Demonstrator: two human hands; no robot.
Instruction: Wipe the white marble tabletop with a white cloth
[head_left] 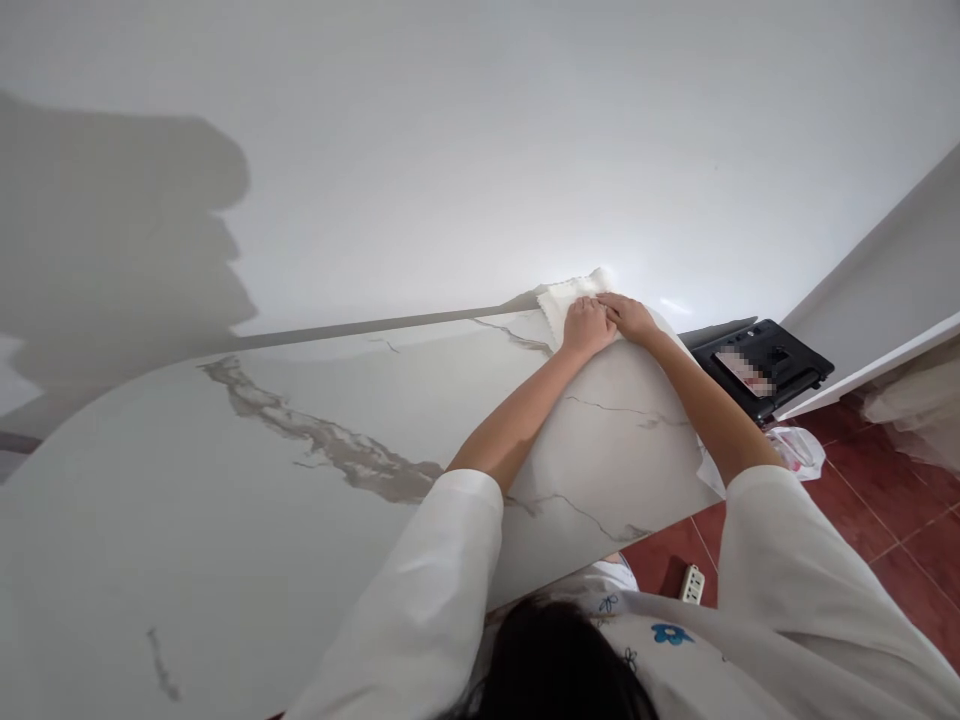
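Note:
A white marble-patterned table (300, 470) with grey veins fills the lower left. At its far right corner lies a white cloth (568, 297), pushed against the white wall. My left hand (587, 326) presses down on the cloth with its fingers curled over it. My right hand (628, 317) lies beside it, fingers flat on the same cloth. Both arms reach out from white sleeves across the table top.
A black case (765, 368) sits on the floor right of the table, by a white door frame (870, 365). A clear plastic bag (799, 450) and a white power strip (691, 583) lie on the red tile floor (885, 510).

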